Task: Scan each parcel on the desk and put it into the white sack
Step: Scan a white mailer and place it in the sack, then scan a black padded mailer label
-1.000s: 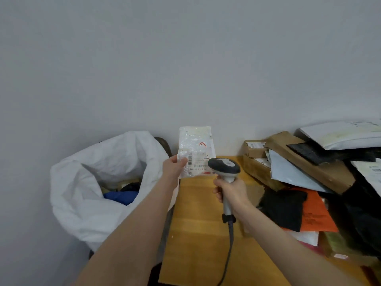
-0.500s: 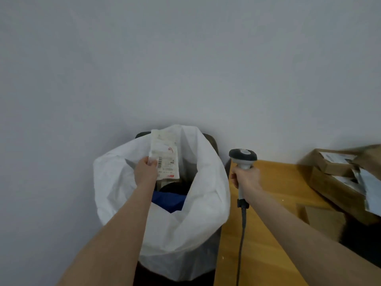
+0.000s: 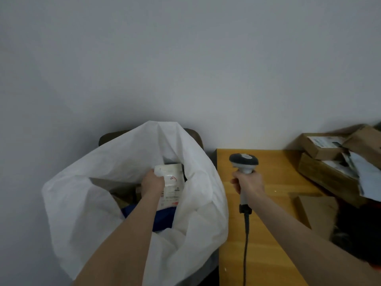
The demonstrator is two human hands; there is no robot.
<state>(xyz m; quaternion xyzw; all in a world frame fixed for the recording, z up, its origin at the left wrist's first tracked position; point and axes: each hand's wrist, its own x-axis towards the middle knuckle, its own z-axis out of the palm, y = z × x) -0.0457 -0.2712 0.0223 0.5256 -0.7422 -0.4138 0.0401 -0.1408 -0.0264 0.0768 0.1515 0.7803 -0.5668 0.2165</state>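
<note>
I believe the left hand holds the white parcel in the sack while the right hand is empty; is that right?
Not quite: the head view shows the right hand gripping the scanner over the desk. The left hand does hold the white parcel in the sack.

The sack is crinkled matt white plastic, the parcel a glossy pouch, the scanner plastic, the surface smooth wood, the boxes matt cardboard.
</note>
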